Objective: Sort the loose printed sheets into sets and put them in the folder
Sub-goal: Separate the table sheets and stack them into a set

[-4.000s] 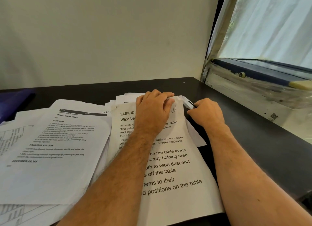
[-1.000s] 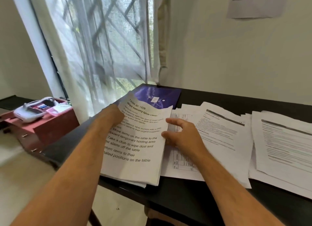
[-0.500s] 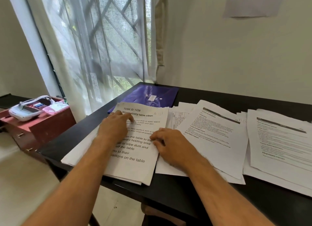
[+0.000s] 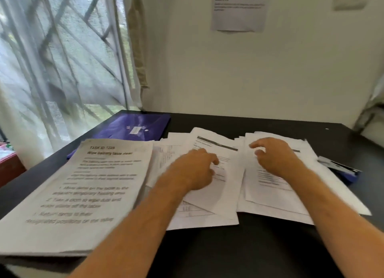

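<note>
Item 1. Sorted set, headed "Wipe balcony table clean": lying nearest on the left, squared up, its near edge overhanging the front of the black table. Thin paper, light and limp; likely sagging if lifted by one corner, so best taken along a long edge with both hands.

Item 2. Left hand: hovering or resting over the middle pile of loose sheets, fingers loosely curled, gripping nothing. Motion blur is hiding whether the fingertips are touching paper.

Item 3. Right hand: reaching over the right pile, fingers spread and bent, holding nothing.

Item 4. Middle and right piles: overlapping, fanned and skewed, corners sticking out. Sheets are probably sliding easily on one another; pinching one corner risks dragging neighbours along or creasing.

Item 5. Stapler, blue and grey: sitting at the right pile's far right edge, partly tucked against the sheets; could snag them when they are gathered.

Item 6. Purple folder: lying closed and flat at the table's far left corner, just behind the sorted set, by the curtained window. Smooth cover, probably slippery.

Item 7. Notice: hanging on the wall beyond.
</note>
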Demonstrator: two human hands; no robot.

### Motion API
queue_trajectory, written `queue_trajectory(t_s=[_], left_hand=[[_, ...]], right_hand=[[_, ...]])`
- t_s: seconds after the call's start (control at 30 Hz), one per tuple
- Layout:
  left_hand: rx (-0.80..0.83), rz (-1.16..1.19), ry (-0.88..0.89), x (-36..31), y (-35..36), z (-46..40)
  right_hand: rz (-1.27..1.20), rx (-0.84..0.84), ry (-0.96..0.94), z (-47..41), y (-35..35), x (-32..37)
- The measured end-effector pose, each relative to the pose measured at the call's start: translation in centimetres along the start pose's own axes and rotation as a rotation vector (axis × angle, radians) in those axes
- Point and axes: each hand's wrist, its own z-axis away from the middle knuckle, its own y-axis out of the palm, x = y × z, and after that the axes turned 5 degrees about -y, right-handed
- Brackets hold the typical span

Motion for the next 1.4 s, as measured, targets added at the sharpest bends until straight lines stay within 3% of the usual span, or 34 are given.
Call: queue_trajectory(t_s=[0.13, 0.23, 0.4, 0.53, 0.83, 1.2, 1.4], left_hand=[[0.113, 0.107, 0.073, -6.7, 3.0, -3.9], [0.075, 0.134, 0.081, -9.5, 4.8, -6.4], [-0.067, 0.127, 0.002, -9.7, 7.3, -8.5], [-0.037, 0.15, -0.082, -8.0, 7.7, -9.3], [-0.068, 0.14, -0.098, -7.6, 7.8, -9.9], [-0.176, 0.38, -0.07, -8.9, 7.7, -9.4], [-0.211, 0.43, -0.034, -9.2, 7.5, -9.0]], right_hand=[[0.119, 0.089, 0.108, 1.4, -1.1, -5.5], [0.032, 0.152, 0.113, 2.8, -1.0, -7.0], [0.008, 0.26, 0.131, 2.4, -1.2, -7.3], [0.002, 0.303, 0.117, 2.3, -1.3, -6.9], [-0.045, 0.27, 0.069, 2.2, -0.6, -6.4], [-0.032, 0.276, 0.044, 1.9, -0.6, -6.6], [-0.097, -0.014, 0.138, 1.1, -1.6, -9.1]])
